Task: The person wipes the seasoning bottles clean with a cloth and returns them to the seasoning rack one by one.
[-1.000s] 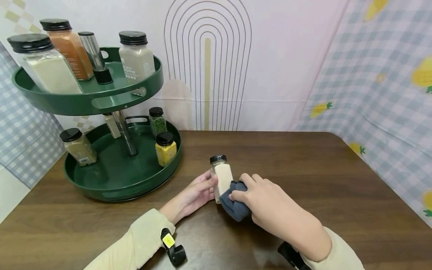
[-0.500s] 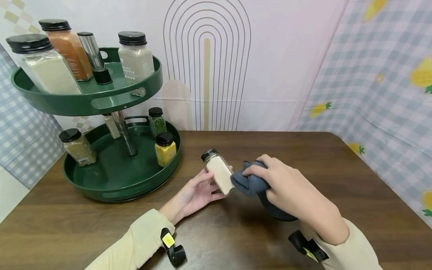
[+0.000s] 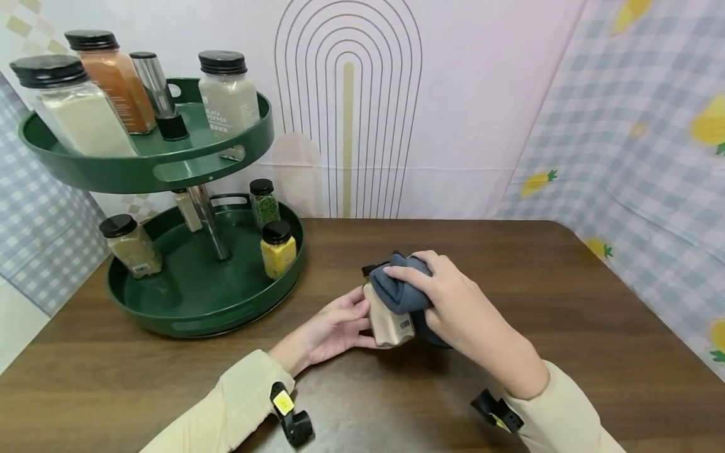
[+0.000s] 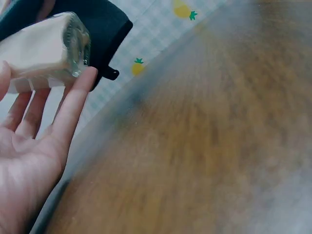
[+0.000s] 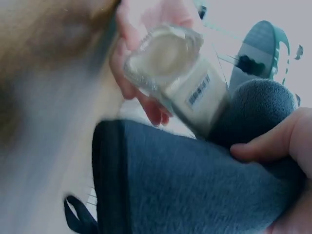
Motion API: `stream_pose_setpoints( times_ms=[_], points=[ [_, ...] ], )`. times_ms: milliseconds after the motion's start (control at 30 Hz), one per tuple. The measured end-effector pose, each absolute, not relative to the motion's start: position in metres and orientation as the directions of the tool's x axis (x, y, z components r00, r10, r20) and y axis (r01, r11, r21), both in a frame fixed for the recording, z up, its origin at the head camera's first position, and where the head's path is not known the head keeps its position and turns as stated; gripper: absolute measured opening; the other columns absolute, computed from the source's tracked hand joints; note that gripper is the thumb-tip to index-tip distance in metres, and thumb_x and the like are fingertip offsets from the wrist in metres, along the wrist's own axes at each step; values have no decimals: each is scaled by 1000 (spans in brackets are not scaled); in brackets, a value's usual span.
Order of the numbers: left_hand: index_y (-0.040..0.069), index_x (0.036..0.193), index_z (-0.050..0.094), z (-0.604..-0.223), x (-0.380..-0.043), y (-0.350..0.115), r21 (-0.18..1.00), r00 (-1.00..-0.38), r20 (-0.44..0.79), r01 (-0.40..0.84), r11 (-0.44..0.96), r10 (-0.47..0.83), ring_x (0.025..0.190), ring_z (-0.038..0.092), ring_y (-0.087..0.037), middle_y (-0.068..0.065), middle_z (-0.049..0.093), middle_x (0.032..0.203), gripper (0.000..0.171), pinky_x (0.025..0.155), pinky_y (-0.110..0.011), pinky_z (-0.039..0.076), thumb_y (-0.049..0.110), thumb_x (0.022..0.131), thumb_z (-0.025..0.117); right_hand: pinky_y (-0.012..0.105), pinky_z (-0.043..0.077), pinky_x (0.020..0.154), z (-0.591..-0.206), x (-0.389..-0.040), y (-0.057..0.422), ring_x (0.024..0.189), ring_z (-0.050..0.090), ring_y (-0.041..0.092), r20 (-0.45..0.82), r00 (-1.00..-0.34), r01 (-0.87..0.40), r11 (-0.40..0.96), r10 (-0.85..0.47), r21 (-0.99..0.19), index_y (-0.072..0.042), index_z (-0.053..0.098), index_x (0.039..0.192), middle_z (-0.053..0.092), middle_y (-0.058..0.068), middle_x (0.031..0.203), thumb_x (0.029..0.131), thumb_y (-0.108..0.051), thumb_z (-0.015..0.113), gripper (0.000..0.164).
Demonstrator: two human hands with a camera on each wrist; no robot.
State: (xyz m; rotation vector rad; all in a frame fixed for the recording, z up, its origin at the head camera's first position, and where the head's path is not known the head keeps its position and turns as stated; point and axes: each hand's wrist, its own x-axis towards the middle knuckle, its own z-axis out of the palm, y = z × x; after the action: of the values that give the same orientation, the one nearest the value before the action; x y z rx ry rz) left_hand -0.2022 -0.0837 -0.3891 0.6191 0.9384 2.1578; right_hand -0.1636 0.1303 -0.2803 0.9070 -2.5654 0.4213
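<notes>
My left hand point(image 3: 340, 324) holds a clear square spice jar point(image 3: 389, 324) of pale powder between thumb and fingers, tilted above the table. Its black lid shows only in part behind the cloth. A barcode label is on the side that faces the right hand. My right hand point(image 3: 453, 296) grips a bunched dark blue-grey cloth point(image 3: 399, 286) and presses it over the jar's upper part. In the left wrist view the jar's glass base point(image 4: 75, 46) points toward the table side. From the right wrist, the cloth point(image 5: 195, 180) hangs down with a small loop at its corner.
A two-tier green turntable rack point(image 3: 209, 324) stands at the left. Large black-lidded jars, one with orange powder point(image 3: 121, 88), sit on its upper tier. Smaller jars, including a yellow one point(image 3: 279, 255), are on the lower tier. The brown wooden table point(image 3: 566, 302) meets a patterned backdrop.
The right hand first moved the cloth off the jar to the right, then back onto its upper part. The left hand has turned the jar, bringing the barcode side into view.
</notes>
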Motion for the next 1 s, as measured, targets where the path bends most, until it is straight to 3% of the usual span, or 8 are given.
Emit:
stream_pose_setpoints(
  times_ms=[167, 433, 667, 833, 1000],
  points=[
    [16, 140, 27, -389, -202, -84, 796, -695, 116, -362, -485, 709, 116, 52, -19, 0, 51, 128, 47, 89, -45, 48, 14, 98, 46, 41, 52, 78, -285, -164, 125, 108, 52, 30, 459, -678, -671, 738, -574, -69, -27, 60, 123, 52, 12, 122, 67, 16, 60, 71],
    [14, 138, 29, -389, -201, -84, 826, -717, 86, -337, -451, 692, 112, 54, -19, -2, 52, 126, 43, 87, -45, 49, 14, 98, 44, 41, 51, 75, -285, -164, 126, 103, 53, 30, 434, -634, -700, 713, -640, 29, -26, 63, 121, 52, 13, 119, 66, 14, 63, 68],
    [13, 144, 22, -388, -203, -83, 801, -736, 62, -366, -473, 675, 119, 51, -24, -9, 42, 139, 52, 94, -54, 42, 20, 99, 45, 38, 51, 70, -286, -162, 125, 97, 53, 27, 397, -622, -720, 692, -674, 48, -26, 66, 117, 52, 10, 114, 64, 13, 66, 65],
    [16, 146, 22, -386, -205, -81, 786, -780, -5, -390, -480, 626, 121, 49, -23, -13, 37, 142, 55, 96, -50, 43, 25, 97, 47, 35, 49, 67, -286, -158, 127, 88, 52, 23, 326, -627, -729, 681, -707, 74, -27, 68, 113, 53, 6, 106, 62, 9, 70, 62],
    [18, 148, 18, -386, -205, -81, 770, -794, -36, -409, -490, 607, 128, 40, -27, -14, 27, 147, 55, 100, -50, 39, 24, 99, 43, 31, 47, 64, -279, -152, 132, 82, 49, 18, 199, -634, -756, 653, -747, 47, -29, 70, 107, 53, 2, 99, 63, 10, 68, 59]
  ],
)
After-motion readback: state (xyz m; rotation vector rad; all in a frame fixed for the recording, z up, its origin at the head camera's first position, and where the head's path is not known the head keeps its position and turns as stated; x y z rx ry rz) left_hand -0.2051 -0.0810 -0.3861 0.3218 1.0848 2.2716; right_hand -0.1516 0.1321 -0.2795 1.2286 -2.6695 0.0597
